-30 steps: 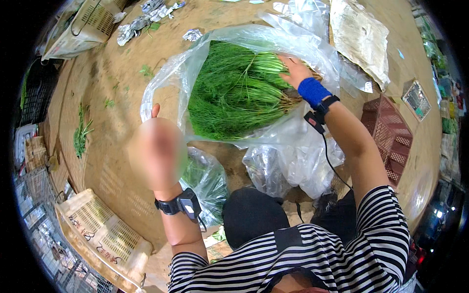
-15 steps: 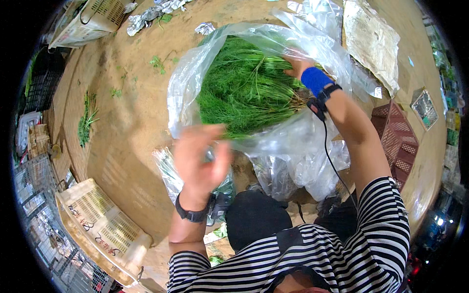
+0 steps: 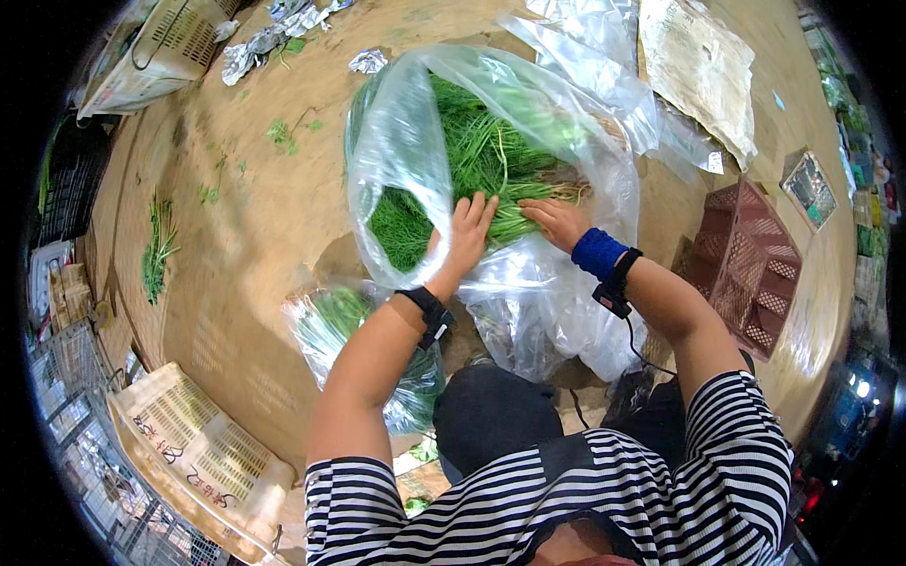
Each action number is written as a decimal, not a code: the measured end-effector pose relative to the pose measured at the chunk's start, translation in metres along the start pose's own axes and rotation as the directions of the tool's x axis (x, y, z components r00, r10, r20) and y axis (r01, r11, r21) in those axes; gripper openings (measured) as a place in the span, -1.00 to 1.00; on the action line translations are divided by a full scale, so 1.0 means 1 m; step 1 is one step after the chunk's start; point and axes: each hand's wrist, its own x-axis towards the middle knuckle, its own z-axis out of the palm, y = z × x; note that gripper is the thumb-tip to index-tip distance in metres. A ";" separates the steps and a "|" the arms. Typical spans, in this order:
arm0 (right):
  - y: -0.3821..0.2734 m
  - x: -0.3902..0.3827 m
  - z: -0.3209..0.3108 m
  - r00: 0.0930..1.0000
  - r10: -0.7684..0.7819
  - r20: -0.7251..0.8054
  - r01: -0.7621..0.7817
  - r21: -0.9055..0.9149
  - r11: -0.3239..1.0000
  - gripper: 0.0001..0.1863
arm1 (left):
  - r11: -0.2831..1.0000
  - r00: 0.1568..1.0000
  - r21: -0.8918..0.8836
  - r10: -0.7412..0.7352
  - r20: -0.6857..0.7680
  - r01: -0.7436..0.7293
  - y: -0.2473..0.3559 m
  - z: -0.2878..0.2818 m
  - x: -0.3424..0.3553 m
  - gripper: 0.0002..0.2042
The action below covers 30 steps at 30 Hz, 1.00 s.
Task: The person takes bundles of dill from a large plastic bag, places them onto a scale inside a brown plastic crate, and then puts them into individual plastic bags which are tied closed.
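A large clear plastic bag (image 3: 399,132) lies spread on the ground in front of me, filled with feathery green dill (image 3: 472,127) whose roots point right. Inside its mouth, my left hand (image 3: 464,236) rests on the near part of the dill, fingers stretched out and slightly apart. A fold of the bag drapes beside that wrist. My right hand (image 3: 560,223), with a blue wristband, has its fingers closed over the dill stems near the root end; its thumb is hidden. The two hands are close together.
Nearer me lies another clear bag of greens (image 3: 326,325). A cream plastic crate (image 3: 203,443) stands at lower left, a brown crate (image 3: 741,259) at right. Loose plastic sheeting (image 3: 604,90) and a pale sack (image 3: 698,75) lie far right. Loose greens (image 3: 159,247) lie on the left.
My left hand has come from the air outside the bag onto the dill. My right hand has moved nearer along the stems. The bag's left side now folds over the dill.
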 end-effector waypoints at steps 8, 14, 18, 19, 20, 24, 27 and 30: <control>0.035 0.025 -0.005 0.870 0.475 -0.129 -0.420 0.309 0.853 -0.69 | 0.980 0.983 0.198 -0.036 0.181 -0.001 0.014 -0.002 0.010 -0.29; 0.050 0.044 0.013 0.616 0.638 0.461 -0.708 -0.031 0.706 -0.35 | 0.957 0.965 -0.130 -0.252 0.077 0.261 -0.009 -0.025 0.079 -0.04; 0.041 0.041 0.020 0.506 0.692 0.515 -0.713 -0.202 0.671 -0.23 | 0.913 0.897 0.099 -0.407 0.173 0.396 -0.013 -0.012 0.100 -0.11; 0.038 0.041 0.019 0.451 0.722 0.525 -0.692 -0.304 0.654 -0.21 | 0.911 0.901 0.088 -0.412 0.136 0.403 -0.013 -0.008 0.102 -0.16; 0.037 0.041 0.017 0.439 0.704 0.557 -0.686 -0.298 0.664 -0.17 | 0.908 0.893 0.103 -0.419 0.164 0.407 -0.012 -0.004 0.102 -0.16; 0.037 0.044 0.004 0.499 0.689 0.525 -0.712 -0.204 0.672 -0.14 | 0.893 0.895 0.129 -0.442 0.062 0.432 -0.013 0.009 0.095 -0.52; 0.044 0.053 -0.009 0.478 0.604 0.638 -0.698 -0.142 0.702 -0.08 | 0.910 0.910 0.060 -0.405 -0.091 0.411 -0.020 0.020 0.086 -0.74; 0.047 0.062 -0.016 0.368 0.657 0.658 -0.756 -0.200 0.624 -0.04 | 0.971 0.942 -0.158 -0.218 -0.256 0.182 -0.027 0.031 0.072 -0.86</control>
